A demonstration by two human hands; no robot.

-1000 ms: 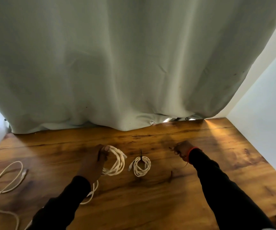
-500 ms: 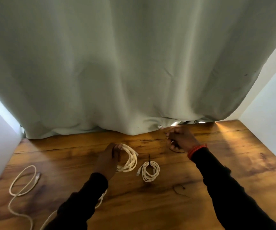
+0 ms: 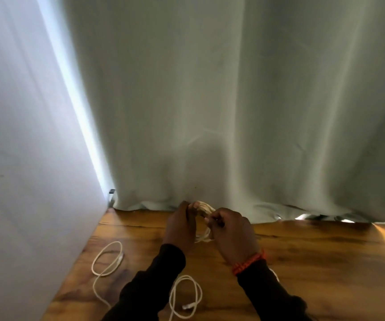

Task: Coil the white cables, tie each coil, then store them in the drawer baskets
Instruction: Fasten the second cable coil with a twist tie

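Head view | two hands (image 3: 182, 228) (image 3: 232, 235) — one coil (image 3: 204, 208) | two loose cables (image 3: 107, 260) (image 3: 185, 295)

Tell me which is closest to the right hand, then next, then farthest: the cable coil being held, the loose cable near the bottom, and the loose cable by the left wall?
1. Cable coil: held in the right hand.
2. Loose cable near the bottom: between the sleeves.
3. Loose cable by the left wall: far left.

White cables (image 3: 107, 260), brown wooden table (image 3: 314, 262), grey-green curtain (image 3: 233, 100), orange bracelet (image 3: 248, 262), black sleeves (image 3: 154, 281)
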